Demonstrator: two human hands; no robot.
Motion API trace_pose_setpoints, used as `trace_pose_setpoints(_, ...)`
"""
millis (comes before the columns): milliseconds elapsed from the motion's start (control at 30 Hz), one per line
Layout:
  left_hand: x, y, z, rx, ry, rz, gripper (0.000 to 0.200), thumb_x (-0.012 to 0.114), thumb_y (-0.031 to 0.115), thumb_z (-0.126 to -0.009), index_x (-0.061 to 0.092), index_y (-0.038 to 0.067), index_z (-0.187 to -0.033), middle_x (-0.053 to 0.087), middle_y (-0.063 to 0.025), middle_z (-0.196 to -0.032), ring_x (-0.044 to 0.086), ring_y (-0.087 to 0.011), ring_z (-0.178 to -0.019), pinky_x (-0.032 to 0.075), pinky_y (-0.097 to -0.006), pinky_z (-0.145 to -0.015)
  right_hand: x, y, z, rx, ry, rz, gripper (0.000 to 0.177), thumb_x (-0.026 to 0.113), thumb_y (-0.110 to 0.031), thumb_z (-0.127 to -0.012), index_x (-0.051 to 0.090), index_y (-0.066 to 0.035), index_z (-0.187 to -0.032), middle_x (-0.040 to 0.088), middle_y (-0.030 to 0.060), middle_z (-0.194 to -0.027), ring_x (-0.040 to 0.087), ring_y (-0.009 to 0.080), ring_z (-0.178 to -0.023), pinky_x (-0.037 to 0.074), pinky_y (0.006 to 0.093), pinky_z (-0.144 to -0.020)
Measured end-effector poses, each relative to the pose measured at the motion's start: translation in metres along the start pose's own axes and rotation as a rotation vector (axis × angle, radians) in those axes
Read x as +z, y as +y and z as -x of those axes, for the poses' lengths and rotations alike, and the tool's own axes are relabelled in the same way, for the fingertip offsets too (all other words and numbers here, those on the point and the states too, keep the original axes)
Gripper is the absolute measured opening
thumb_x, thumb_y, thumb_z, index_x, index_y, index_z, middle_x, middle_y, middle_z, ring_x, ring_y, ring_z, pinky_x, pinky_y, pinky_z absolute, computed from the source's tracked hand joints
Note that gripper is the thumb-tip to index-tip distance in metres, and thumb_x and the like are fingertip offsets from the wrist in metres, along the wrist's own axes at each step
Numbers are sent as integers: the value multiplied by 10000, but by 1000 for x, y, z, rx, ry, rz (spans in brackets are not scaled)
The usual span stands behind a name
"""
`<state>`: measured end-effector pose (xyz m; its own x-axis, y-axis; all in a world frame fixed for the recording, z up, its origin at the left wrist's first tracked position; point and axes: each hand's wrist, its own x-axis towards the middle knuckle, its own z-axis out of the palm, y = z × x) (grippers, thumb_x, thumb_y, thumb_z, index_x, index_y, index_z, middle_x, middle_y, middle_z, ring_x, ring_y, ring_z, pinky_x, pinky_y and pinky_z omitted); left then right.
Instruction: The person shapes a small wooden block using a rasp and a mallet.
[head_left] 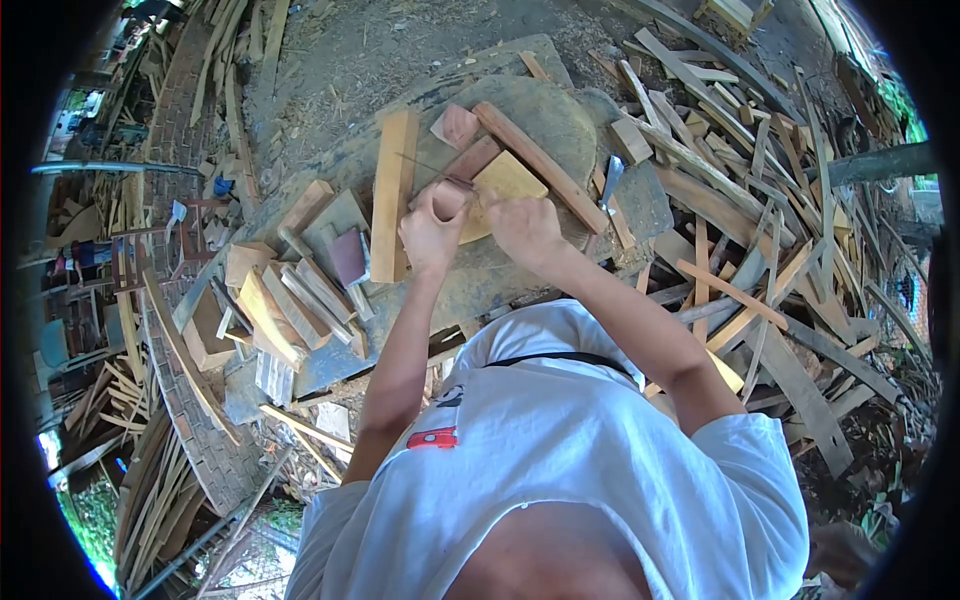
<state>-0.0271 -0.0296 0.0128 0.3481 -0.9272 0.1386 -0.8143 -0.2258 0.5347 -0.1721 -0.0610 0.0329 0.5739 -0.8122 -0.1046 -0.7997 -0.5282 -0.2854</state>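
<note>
My left hand (436, 228) is closed around a small reddish wood block (452, 196), held over the work table (345, 335). Just right of it, my right hand (525, 230) makes a fist beside a flat yellow wood piece (508, 178). A thin dark rod (420, 164), perhaps a file, slants across near the held block and lines up with my right fist, whose fingers hide its grip. Left of my hands lies a long light wood beam (393, 195). Beyond them are a pinkish block (458, 126) and a long reddish-brown bar (540, 165).
Stacked wood offcuts (285, 305) and a dark reddish sanding-pad-like piece (350, 257) sit on the table's left. At its right lies a blade-like tool (612, 183). Scrap wood strips (760, 250) cover the ground at right. A brick edge (205, 440) runs along the left.
</note>
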Motion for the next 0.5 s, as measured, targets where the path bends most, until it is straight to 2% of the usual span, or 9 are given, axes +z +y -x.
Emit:
trace_pose_setpoints(67,0,4,0,41,90,-49,458,785,222,-640,636,55,-1039,670,-195,-865,662,-334,-836,530,-403,-741,6,-8,-18,-15,98,39,155,467,-147,-870,526,-57,-981,669,118,-687,682,260,-634,524,367,-496)
trace_pose_setpoints(200,8,-6,-4,65,117,-60,438,771,263,-665,631,96,-1046,668,-195,-888,653,-353,-820,522,-426,-755,3,-11,-14,11,116,42,93,504,-133,-848,517,-68,-914,686,104,-730,693,244,-674,532,349,-531)
trace_pose_setpoints(267,7,-6,-6,199,101,-55,425,774,217,-657,639,82,-1037,670,-192,-864,661,-336,-813,530,-414,-729,4,-6,2,46,103,71,78,504,-140,-852,524,-76,-890,685,102,-726,692,238,-665,529,345,-531)
trace_pose_setpoints(367,-4,-3,-6,84,25,10,423,776,230,-663,639,95,-1040,667,-190,-878,653,-344,-820,529,-416,-729,6,2,13,51,29,109,106,490,-151,-862,535,-71,-914,686,102,-736,692,241,-678,528,356,-540)
trace_pose_setpoints(467,2,8,9,172,34,-29,433,779,253,-669,638,97,-1047,667,-186,-889,650,-350,-825,528,-412,-734,30,22,0,72,65,81,177,453,-132,-866,535,-50,-999,674,117,-717,678,264,-643,520,382,-524)
trace_pose_setpoints(500,3,10,13,101,4,14,459,794,237,-658,633,74,-1056,670,-182,-924,655,-340,-855,523,-398,-762,33,22,-1,81,71,76,177,453,-132,-866,535,-50,-999,674,117,-717,678,264,-643,520,382,-524)
